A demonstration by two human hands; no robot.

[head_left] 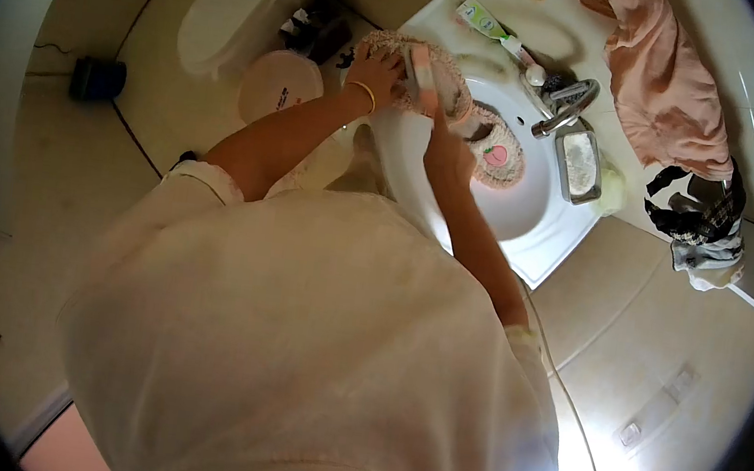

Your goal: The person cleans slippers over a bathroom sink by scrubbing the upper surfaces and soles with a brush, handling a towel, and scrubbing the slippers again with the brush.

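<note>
My left hand (pixel 376 75), with a yellow band at the wrist, grips a fluffy pinkish slipper (pixel 451 83) at the left rim of the white washbasin (pixel 535 218). My right hand (pixel 450 157) is closed round the handle of a pink scrubbing brush (pixel 422 79). The brush head lies against the slipper, close to my left fingers; its bristles are hard to make out. A second fluffy slipper (pixel 500 157) with a peach patch rests in the basin, right of my right hand.
A curved faucet (pixel 570 109) rises at the basin's back, beside a soap dish (pixel 580 166) and a green-and-white tube (pixel 482 18). Pink cloth (pixel 668 92) hangs at right. A round-lidded bucket (pixel 280 87) and a toilet (pixel 225 21) stand left.
</note>
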